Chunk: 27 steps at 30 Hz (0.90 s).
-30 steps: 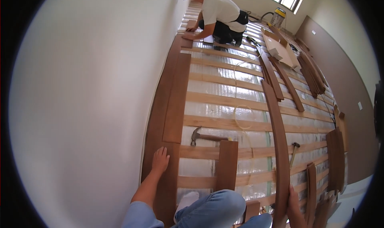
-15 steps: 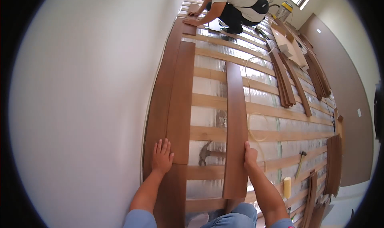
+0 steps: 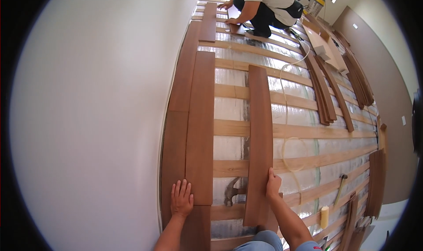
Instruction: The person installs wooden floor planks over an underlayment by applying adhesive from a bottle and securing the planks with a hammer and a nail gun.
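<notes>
My left hand [image 3: 181,199] lies flat, fingers stretched out, across the seam between two brown floorboards [image 3: 200,132] laid along the wall. My right hand [image 3: 273,182] grips the right edge of a loose floorboard [image 3: 260,132], thumb on top and the other fingers out of sight beneath. That board rests lengthwise over the wooden battens, with a gap between it and the laid rows. In the gap is a claw hammer [image 3: 231,191], its head showing and its handle passing under the loose board.
A co-worker [image 3: 269,9] crouches at the far end, hands near a short board [image 3: 208,24]. Battens [image 3: 308,136] cross silver sheeting. Stacked boards [image 3: 321,92], a pale hose [image 3: 284,88], a second hammer [image 3: 341,187] and a yellow cylinder [image 3: 324,217] lie to the right. A white wall [image 3: 97,119] borders the left.
The loose board has slid slightly away from me, with my right hand still on it. The co-worker's hands have shifted right, off the board by the wall. The view has tilted up a little.
</notes>
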Each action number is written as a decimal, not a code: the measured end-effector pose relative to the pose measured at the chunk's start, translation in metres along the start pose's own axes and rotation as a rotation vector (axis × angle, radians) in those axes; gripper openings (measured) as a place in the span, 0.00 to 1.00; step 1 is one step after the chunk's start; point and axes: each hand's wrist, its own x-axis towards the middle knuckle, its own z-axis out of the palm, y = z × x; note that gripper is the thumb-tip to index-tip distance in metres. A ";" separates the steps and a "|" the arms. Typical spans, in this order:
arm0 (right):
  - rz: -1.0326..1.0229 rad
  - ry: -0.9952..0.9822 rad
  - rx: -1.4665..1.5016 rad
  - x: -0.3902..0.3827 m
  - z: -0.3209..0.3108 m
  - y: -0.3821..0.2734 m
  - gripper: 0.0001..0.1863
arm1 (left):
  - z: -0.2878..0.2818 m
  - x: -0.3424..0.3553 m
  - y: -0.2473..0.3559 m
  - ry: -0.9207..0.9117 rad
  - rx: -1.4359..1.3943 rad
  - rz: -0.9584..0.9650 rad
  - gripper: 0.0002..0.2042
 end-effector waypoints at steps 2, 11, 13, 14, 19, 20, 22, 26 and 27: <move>-0.094 0.016 -0.011 0.017 0.015 -0.013 0.35 | -0.003 0.001 0.002 -0.005 -0.017 0.000 0.24; -0.205 -0.060 -0.492 0.075 0.036 -0.050 0.40 | -0.017 0.010 0.008 -0.104 -0.019 0.003 0.24; -0.171 -0.114 -0.602 0.069 0.034 -0.056 0.31 | -0.013 0.011 0.005 -0.114 -0.011 0.000 0.24; -0.166 -0.114 -0.614 0.062 0.037 -0.060 0.31 | -0.010 0.011 0.004 -0.065 -0.036 -0.001 0.24; -0.761 -0.187 -0.368 -0.016 0.092 -0.071 0.18 | 0.006 0.000 -0.002 0.059 -0.090 -0.064 0.21; -0.659 -0.409 -0.276 -0.037 0.112 -0.070 0.19 | 0.007 -0.001 -0.004 0.048 -0.063 -0.045 0.20; -0.581 -0.524 -0.371 -0.059 0.156 -0.073 0.21 | 0.009 -0.001 -0.005 0.040 -0.038 -0.020 0.20; -0.127 -0.529 -0.235 -0.060 0.210 -0.083 0.25 | 0.006 0.003 -0.005 0.021 -0.016 0.071 0.20; -0.108 -0.577 -0.204 -0.056 0.214 -0.087 0.25 | 0.004 0.003 -0.004 0.042 -0.024 0.088 0.20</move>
